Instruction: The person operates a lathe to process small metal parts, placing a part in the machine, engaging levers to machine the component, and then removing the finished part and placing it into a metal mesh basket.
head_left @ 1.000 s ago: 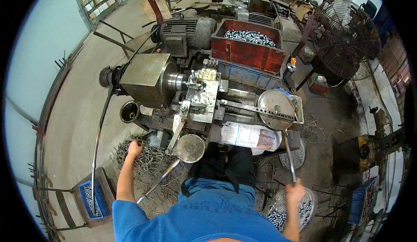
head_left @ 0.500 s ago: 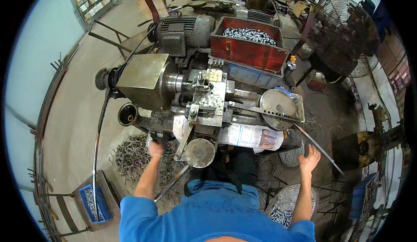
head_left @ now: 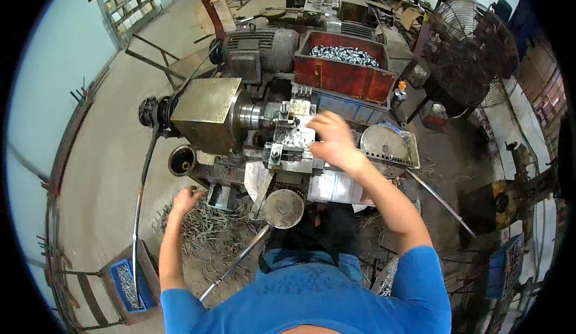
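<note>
From my end the slide (head_left: 294, 135), just right of the spindle (head_left: 249, 117), looks heavy, rigid and probably oily, so I'd take it by its square edges, clear of the bolts. Right hand (head_left: 332, 136) is at its right side, thumb and fingers apart, grip hidden; left hand (head_left: 188, 201) is half-curled near the shavings (head_left: 198, 232), can't tell if it's holding anything.

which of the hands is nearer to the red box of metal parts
Right. The right hand is by the metal slide, on the near side of the red box; the left hand is farther off, lower left, near the tangled metal shavings.
</note>
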Demonstrator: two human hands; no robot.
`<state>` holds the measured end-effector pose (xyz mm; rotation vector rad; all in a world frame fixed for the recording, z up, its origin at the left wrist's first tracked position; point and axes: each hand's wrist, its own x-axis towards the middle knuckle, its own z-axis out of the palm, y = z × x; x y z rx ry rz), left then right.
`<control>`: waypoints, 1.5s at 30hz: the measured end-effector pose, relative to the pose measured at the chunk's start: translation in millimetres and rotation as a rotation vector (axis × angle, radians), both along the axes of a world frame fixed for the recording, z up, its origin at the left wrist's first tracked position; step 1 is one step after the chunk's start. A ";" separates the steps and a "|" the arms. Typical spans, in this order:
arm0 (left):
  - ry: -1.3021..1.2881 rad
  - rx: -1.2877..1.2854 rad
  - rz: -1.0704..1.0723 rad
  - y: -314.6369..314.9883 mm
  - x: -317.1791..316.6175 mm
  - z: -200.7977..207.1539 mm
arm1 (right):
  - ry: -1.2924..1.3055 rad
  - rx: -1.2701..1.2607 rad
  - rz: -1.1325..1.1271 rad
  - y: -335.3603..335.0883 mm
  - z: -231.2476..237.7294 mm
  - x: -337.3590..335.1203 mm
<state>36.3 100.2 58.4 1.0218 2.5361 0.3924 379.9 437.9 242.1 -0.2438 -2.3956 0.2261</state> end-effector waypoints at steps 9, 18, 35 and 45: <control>0.363 0.135 0.554 -160.3 -42.3 106.9 | -0.734 0.176 -0.013 -16.2 -8.6 -145.0; 0.349 0.222 0.427 -127.4 44.6 61.8 | -0.647 0.180 -0.022 -9.0 -26.0 -145.8; -0.444 0.712 0.426 -117.4 45.1 70.5 | -0.058 0.020 -0.125 28.9 36.4 37.6; -0.610 0.658 0.488 -154.6 25.9 44.1 | -0.330 -0.499 -1.183 -79.7 -130.0 423.2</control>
